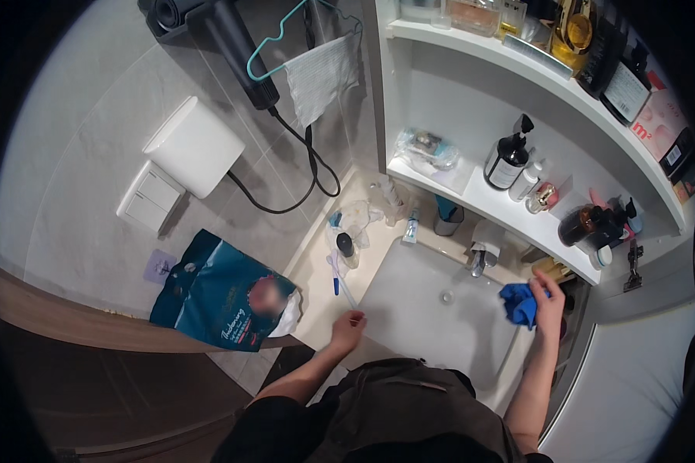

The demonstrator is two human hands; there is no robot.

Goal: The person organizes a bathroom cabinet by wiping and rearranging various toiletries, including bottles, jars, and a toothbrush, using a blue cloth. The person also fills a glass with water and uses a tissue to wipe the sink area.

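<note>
My right hand (547, 304) grips a crumpled blue cloth (520, 304) above the right rim of the white sink (428, 289). By the sink's left rim is my left hand (347, 334), fingers curled. The lower end of a thin whitish stick (348, 296) reaches close to its fingertips; whether they hold it is unclear. Beside that stick, a slim blue-and-pale item (335, 280) rests on the cream counter (313, 298). A faucet (479, 260) with a pale cover over it stands at the sink's back edge.
Left of the counter hangs a teal towel bag (220, 295). A black-capped bottle (346, 249), a toothpaste tube (411, 226) and a cup (449, 220) line the counter. Bottles fill the cabinet shelf (469, 185). A hair dryer (243, 58) with its cord hangs on the wall.
</note>
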